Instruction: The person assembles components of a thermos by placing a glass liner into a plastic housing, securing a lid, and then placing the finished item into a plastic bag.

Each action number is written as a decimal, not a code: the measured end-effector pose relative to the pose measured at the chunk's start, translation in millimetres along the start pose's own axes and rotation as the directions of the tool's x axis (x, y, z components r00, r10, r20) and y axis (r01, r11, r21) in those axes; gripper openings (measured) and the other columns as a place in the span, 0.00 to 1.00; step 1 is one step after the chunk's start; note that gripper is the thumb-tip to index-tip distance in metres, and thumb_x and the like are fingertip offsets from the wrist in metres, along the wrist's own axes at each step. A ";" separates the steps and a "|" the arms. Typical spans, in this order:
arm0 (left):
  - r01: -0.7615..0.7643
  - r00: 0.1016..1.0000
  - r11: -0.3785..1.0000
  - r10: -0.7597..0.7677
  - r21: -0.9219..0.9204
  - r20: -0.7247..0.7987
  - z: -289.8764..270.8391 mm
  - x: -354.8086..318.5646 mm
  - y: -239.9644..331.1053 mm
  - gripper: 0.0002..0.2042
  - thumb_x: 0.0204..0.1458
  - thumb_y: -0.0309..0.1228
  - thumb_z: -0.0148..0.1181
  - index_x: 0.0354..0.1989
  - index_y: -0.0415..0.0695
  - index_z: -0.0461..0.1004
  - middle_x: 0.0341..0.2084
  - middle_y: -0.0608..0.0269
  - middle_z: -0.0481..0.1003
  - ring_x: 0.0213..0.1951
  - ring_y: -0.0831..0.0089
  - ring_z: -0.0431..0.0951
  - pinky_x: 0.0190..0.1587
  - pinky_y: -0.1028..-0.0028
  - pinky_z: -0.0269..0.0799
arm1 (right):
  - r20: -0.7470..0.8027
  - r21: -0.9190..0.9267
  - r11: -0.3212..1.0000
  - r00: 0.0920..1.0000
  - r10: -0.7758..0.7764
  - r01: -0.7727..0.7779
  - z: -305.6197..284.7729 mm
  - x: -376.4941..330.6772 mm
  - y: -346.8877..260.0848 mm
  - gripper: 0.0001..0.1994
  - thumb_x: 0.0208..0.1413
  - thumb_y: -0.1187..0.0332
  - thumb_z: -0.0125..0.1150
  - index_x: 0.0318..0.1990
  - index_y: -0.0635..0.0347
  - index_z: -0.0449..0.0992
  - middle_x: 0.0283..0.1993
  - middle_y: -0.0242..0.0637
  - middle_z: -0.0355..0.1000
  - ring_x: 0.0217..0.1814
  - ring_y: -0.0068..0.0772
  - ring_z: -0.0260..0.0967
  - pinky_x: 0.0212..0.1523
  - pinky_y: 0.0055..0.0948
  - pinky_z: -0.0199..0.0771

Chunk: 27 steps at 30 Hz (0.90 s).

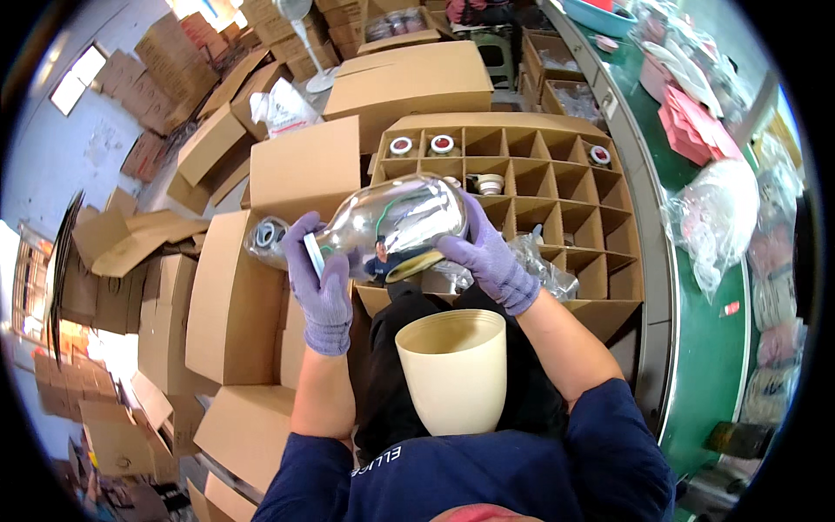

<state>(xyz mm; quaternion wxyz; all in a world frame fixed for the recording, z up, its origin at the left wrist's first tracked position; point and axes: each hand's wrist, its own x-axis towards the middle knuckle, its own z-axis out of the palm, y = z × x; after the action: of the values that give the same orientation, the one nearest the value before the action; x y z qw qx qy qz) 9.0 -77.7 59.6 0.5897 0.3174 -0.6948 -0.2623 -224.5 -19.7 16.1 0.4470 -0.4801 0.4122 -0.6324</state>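
A shiny mirrored glass flask liner [396, 217] lies sideways between my two hands, above my lap. At its narrower left end, my left hand [320, 283] in a purple glove is closed around the neck, next to a pale ring or rim [313, 254]. My right hand [493, 257], gloved in purple too, grips the wide right end. Upright on my lap, below the liner, stands a cream plastic flask body [452, 374] with an open top. The mirrored surface reflects a person and the room.
In front stands a divided carton [557, 178] with several red-and-white-capped items [442, 145] and crumpled clear plastic [544, 270]. Open cartons [230, 296] crowd my left. Along the right runs a green-topped bench [709, 365] with plastic bags [718, 217] and pink pieces [696, 126].
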 end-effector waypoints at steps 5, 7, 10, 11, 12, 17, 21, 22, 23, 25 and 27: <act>-0.403 0.871 0.896 0.313 0.185 0.380 3.8 5.9 18.5 0.58 0.27 0.66 0.75 0.63 0.34 0.65 0.49 0.54 0.72 0.50 0.62 0.74 0.54 0.60 0.70 | 0.221 0.611 0.728 0.949 0.223 -0.313 -9.8 -24.1 -29.0 0.36 0.64 0.37 0.52 0.67 0.57 0.63 0.64 0.40 0.69 0.63 0.35 0.71 0.60 0.42 0.78; -0.464 0.767 0.853 0.251 0.239 0.591 21.3 8.5 50.0 0.63 0.26 0.67 0.75 0.69 0.36 0.60 0.58 0.49 0.69 0.54 0.58 0.73 0.58 0.57 0.68 | 0.200 0.563 0.682 0.878 0.436 -0.467 -49.7 -25.1 -7.0 0.34 0.64 0.41 0.54 0.65 0.60 0.67 0.62 0.42 0.73 0.64 0.37 0.71 0.63 0.43 0.74; 0.176 0.793 0.976 -0.066 -0.124 0.605 -10.4 -28.8 47.1 0.55 0.30 0.36 0.69 0.73 0.36 0.48 0.66 0.47 0.60 0.65 0.57 0.64 0.68 0.60 0.61 | 0.018 0.578 0.765 0.942 0.336 -0.284 -65.8 -41.5 -7.7 0.33 0.63 0.43 0.56 0.66 0.59 0.67 0.62 0.41 0.72 0.64 0.37 0.70 0.64 0.40 0.71; 0.386 0.760 0.899 -0.182 -0.208 0.624 -17.1 -43.9 41.4 0.55 0.31 0.26 0.65 0.75 0.36 0.44 0.69 0.46 0.56 0.69 0.57 0.60 0.71 0.60 0.57 | -0.037 0.543 0.807 0.953 0.301 -0.234 -84.9 -48.8 -0.9 0.34 0.62 0.43 0.55 0.67 0.58 0.66 0.64 0.41 0.71 0.65 0.38 0.69 0.65 0.40 0.70; 0.451 0.664 0.886 -0.249 -0.112 0.705 -24.4 -67.5 50.1 0.57 0.34 0.32 0.66 0.75 0.37 0.39 0.71 0.45 0.52 0.71 0.57 0.56 0.72 0.61 0.51 | -0.017 0.552 0.810 0.968 0.249 -0.199 -90.3 -53.6 -6.5 0.34 0.60 0.45 0.61 0.65 0.60 0.67 0.61 0.40 0.72 0.61 0.35 0.72 0.63 0.37 0.72; 0.712 0.465 0.693 -0.339 -0.118 0.817 -33.0 -162.5 87.3 0.67 0.42 0.56 0.75 0.77 0.42 0.27 0.77 0.45 0.39 0.77 0.56 0.38 0.76 0.59 0.28 | 0.108 -0.088 0.985 0.982 0.155 -0.146 -111.2 -101.6 -50.2 0.47 0.43 0.44 0.71 0.68 0.63 0.63 0.63 0.40 0.68 0.67 0.33 0.64 0.69 0.32 0.61; 0.778 0.591 0.543 -0.467 -0.314 0.658 -33.6 -184.6 94.7 0.64 0.44 0.44 0.76 0.77 0.39 0.27 0.77 0.45 0.36 0.78 0.59 0.35 0.76 0.62 0.26 | 0.014 -0.363 0.905 0.969 0.245 -0.223 -113.6 -191.0 -68.5 0.44 0.41 0.48 0.71 0.64 0.65 0.66 0.63 0.41 0.67 0.68 0.35 0.63 0.69 0.33 0.60; 0.693 0.609 0.701 -0.442 -0.171 0.659 -46.0 -199.6 80.0 0.64 0.42 0.43 0.77 0.77 0.39 0.28 0.77 0.45 0.36 0.78 0.59 0.35 0.76 0.63 0.27 | -0.078 -0.358 0.903 0.971 0.225 -0.238 -113.4 -220.1 -58.8 0.44 0.43 0.45 0.70 0.65 0.65 0.65 0.64 0.41 0.66 0.69 0.35 0.62 0.69 0.33 0.59; 0.652 0.559 0.758 -0.477 -0.005 0.678 -59.4 -221.1 72.1 0.68 0.40 0.47 0.78 0.76 0.38 0.26 0.77 0.47 0.35 0.78 0.59 0.35 0.76 0.64 0.29 | -0.169 -0.348 0.905 0.966 0.195 -0.244 -110.8 -247.6 -39.8 0.45 0.45 0.43 0.69 0.66 0.65 0.65 0.65 0.42 0.66 0.69 0.35 0.62 0.70 0.33 0.59; 0.914 0.285 0.405 -0.570 -0.038 0.771 -58.6 -233.0 93.4 0.71 0.37 0.52 0.79 0.76 0.41 0.23 0.77 0.49 0.35 0.78 0.60 0.36 0.76 0.65 0.31 | -0.313 -0.088 0.971 0.931 0.187 -0.224 -85.9 -290.4 -15.5 0.40 0.55 0.45 0.62 0.67 0.65 0.63 0.65 0.43 0.66 0.68 0.38 0.64 0.70 0.34 0.60; 0.913 0.253 0.404 -0.453 -0.056 0.855 -59.8 -237.9 83.3 0.67 0.41 0.46 0.75 0.77 0.46 0.21 0.77 0.52 0.39 0.76 0.62 0.42 0.75 0.65 0.38 | -0.429 0.189 0.941 0.838 0.337 -0.281 -63.4 -316.6 -7.8 0.27 0.69 0.59 0.50 0.69 0.65 0.61 0.68 0.44 0.65 0.70 0.36 0.62 0.70 0.34 0.60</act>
<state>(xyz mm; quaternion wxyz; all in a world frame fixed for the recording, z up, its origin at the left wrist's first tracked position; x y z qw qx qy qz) 81.5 156.5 -24.1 0.1278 0.2813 -0.5242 -0.7936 -243.5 292.5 -64.7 0.4618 -0.2184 0.5390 -0.6698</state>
